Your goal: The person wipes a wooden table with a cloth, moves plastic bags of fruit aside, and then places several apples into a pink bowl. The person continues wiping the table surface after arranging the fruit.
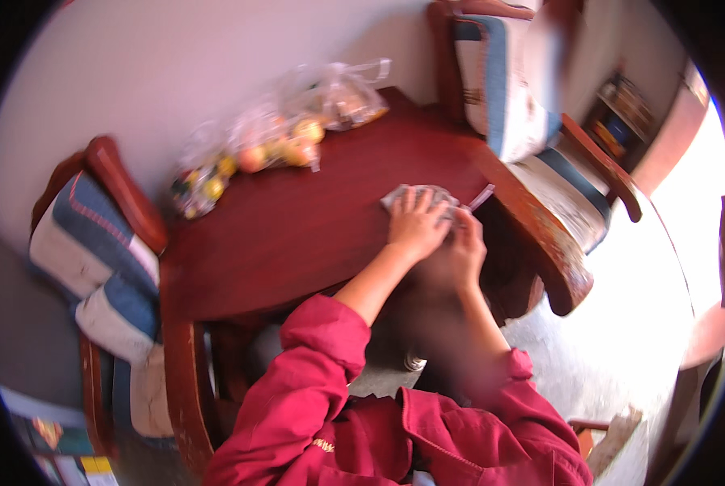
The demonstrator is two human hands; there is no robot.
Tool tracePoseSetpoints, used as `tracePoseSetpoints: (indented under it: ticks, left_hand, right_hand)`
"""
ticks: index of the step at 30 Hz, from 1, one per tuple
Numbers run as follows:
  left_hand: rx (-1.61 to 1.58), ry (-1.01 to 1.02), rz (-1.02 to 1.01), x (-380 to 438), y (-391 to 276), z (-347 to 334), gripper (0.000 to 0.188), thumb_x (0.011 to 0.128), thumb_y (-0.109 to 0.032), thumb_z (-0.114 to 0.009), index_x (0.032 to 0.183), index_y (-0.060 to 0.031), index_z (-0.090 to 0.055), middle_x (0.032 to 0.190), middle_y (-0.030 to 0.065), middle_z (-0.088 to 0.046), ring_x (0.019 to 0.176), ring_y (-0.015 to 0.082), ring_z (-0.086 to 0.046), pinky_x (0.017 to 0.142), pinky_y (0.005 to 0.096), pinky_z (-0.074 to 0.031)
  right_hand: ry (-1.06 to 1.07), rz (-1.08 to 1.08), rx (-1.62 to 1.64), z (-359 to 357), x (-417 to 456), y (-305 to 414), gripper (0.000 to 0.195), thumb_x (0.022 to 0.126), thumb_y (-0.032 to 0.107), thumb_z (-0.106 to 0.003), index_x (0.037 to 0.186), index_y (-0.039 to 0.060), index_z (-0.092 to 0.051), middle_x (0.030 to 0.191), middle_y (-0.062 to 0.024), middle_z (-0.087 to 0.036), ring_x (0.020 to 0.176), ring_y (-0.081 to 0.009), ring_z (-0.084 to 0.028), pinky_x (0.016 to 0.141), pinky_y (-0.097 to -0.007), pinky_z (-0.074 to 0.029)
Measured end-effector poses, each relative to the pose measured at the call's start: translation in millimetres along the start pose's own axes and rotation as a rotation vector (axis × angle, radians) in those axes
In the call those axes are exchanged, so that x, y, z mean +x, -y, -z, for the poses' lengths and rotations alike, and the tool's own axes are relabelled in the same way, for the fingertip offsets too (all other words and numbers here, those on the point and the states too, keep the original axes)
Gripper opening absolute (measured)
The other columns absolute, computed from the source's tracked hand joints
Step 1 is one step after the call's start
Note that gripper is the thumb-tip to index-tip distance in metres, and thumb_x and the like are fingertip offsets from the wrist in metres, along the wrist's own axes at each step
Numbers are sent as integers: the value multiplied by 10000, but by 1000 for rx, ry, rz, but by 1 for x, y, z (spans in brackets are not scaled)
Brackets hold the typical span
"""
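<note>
My left hand (420, 222) presses flat, palm down, on a crumpled greyish cloth (392, 195) near the right end of a dark red wooden table (289, 225). Close beside it, my right hand (468, 243) is at the cloth's right edge by the table's front corner, its fingers bent; whether it grips the cloth cannot be told. A thin pale strip (482, 197) lies at the table's edge just beyond my right fingers.
Clear plastic bags of fruit (277, 149) stand along the wall side of the table. A cushioned wooden armchair (557, 200) is at the right, another (95, 243) at the left. Shelves (623, 115) stand farther back, right.
</note>
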State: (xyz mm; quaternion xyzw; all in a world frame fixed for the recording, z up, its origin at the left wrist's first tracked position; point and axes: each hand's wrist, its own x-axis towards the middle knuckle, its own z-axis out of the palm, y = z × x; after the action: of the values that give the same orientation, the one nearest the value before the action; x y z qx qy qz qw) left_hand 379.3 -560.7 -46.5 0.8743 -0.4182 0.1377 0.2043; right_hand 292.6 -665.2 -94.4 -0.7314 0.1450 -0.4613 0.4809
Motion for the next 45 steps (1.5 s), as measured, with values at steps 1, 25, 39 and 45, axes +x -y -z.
tracePoseSetpoints:
  ticks: [1, 25, 39, 45]
  left_hand:
    - [-5, -18, -31, -6, 4, 5, 513, 920, -472, -574, 1368, -225, -595, 1488, 145, -487, 1403, 472, -352, 1144, 601, -254]
    - [436, -99, 748, -225, 198, 159, 604, 962, -557, -509, 1444, -193, -516, 1559, 194, -382, 1423, 520, -278, 1158, 598, -209]
    - [123, 115, 83, -66, 20, 55, 710, 876, -553, -644, 1486, -238, -466, 1573, 220, -326, 1446, 534, -207, 1151, 649, -188]
    - [211, 241, 83, -24, 0, 30, 737, 892, -530, -642, 1527, -259, -383, 1613, 210, -240, 1447, 562, -169, 1133, 684, -202]
  right_hand:
    - [-63, -31, -4, 3, -5, 9, 254, 968, 1, -525, 1208, 2, -608, 1137, -130, -641, 1084, -221, -620, 960, -325, -484]
    - [174, -859, 531, 12, -26, -55, 102, 986, 134, -576, 1047, 99, -649, 855, -4, -660, 703, -90, -601, 622, -239, -505]
    - [128, -909, 433, 10, -30, -50, 119, 994, 148, -561, 1045, 79, -643, 808, -26, -637, 677, -115, -591, 623, -266, -511]
    - [62, -920, 510, 13, -28, -44, 145, 980, 209, -591, 1016, 74, -626, 786, -16, -642, 653, -96, -580, 605, -246, -500]
